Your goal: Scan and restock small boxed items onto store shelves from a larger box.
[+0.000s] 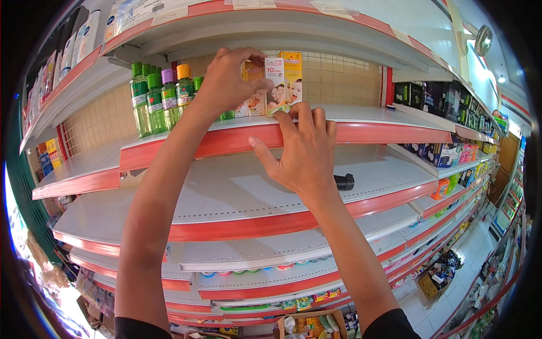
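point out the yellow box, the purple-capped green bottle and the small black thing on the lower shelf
yellow box (292, 70), head view, upper front face
purple-capped green bottle (169, 101), head view, label
small black thing (344, 181), head view, its middle

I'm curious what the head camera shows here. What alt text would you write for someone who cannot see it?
Two bare hands reach up to a red-edged shop shelf: the left hand grips a small orange box beside two similar boxes, and the right hand rests its fingertips on the shelf edge below. Green bottles stand to the left; the shelves below are mostly bare.
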The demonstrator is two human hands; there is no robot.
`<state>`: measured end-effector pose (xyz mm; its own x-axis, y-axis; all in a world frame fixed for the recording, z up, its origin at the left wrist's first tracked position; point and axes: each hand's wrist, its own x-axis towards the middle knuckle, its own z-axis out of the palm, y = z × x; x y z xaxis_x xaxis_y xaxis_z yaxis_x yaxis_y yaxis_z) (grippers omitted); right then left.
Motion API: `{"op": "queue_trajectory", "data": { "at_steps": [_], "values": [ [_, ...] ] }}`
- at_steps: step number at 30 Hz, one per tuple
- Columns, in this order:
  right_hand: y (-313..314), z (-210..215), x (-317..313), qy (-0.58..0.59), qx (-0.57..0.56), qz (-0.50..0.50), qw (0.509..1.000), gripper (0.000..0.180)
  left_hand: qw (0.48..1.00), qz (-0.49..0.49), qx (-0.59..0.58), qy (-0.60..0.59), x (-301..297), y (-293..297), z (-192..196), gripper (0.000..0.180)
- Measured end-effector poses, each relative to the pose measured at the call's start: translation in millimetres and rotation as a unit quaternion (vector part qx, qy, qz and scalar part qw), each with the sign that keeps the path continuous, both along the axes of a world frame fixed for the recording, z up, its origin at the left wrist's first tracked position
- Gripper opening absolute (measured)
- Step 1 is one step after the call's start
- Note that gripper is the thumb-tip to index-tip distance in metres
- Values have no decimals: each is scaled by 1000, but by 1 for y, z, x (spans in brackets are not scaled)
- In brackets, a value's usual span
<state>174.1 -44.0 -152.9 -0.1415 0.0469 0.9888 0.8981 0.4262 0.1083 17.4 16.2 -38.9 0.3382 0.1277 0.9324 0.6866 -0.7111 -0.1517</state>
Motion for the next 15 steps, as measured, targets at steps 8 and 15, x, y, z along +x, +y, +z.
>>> {"op": "queue_trajectory", "data": {
  "at_steps": [8, 15],
  "values": [
    [-11, 8, -4, 9, -66, -38, 997, 64, 996, 77, 30, 14, 5, -3, -3, 53],
    [-18, 24, -8, 9, -126, -43, 991, 63, 989, 129, 42, 50, 6, -10, 5, 53]
  ]
}}
